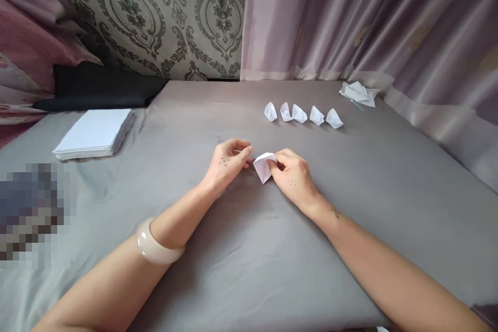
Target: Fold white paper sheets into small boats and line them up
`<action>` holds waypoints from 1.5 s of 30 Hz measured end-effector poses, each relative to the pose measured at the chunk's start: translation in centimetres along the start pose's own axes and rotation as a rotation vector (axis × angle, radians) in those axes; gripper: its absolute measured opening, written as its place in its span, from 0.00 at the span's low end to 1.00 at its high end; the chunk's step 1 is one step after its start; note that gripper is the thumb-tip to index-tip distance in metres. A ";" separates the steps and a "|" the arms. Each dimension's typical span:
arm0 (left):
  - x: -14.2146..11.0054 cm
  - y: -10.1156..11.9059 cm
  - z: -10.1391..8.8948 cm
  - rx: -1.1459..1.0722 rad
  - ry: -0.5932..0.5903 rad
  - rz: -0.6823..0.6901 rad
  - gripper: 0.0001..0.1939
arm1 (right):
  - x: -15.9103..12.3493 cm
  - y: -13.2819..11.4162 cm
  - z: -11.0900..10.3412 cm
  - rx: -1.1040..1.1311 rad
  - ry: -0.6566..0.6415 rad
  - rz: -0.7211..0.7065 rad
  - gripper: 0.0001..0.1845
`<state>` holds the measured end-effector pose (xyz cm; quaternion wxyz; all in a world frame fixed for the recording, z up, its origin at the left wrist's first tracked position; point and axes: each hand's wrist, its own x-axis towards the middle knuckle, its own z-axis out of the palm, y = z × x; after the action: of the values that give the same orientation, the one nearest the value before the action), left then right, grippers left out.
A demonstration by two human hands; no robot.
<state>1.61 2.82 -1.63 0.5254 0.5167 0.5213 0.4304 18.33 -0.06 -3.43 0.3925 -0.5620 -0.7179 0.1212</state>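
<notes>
A small folded white paper (263, 167) with a crease down its middle is pinched between the thumb and fingers of my right hand (292, 174). Its lower corner points down toward the grey sheet. Just left of it, apart from the paper, is my left hand (230, 162), its fingers loosely curled with a gap between thumb and fingertips and nothing visibly held. Beyond my hands stand several folded paper boats (299, 113) in a row.
A thick stack of white paper (93, 132) lies at the left, near a dark cloth (105, 85). More folded paper (358, 93) is piled at the far right by the curtain (311, 15). Everything rests on a grey sheet (187, 114). A blurred-out object (29, 210) is at the left edge.
</notes>
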 end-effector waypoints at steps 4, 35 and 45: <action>-0.5 0.0 0.0 0.340 -0.130 0.193 0.12 | 0.2 0.1 0.2 -0.099 -0.067 0.063 0.09; -0.4 -0.9 -1.7 1.167 -0.431 0.890 0.15 | -0.3 0.2 -2.9 -0.409 -0.433 -0.280 0.13; -0.9 -1.8 -2.2 1.240 -0.438 0.932 0.17 | -0.4 0.4 -3.5 -0.423 -0.525 -0.312 0.17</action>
<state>-0.83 1.98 -3.14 -0.0005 0.9513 0.2813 0.1265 21.13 -1.20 -1.52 0.0839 -0.4642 -0.8804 0.0489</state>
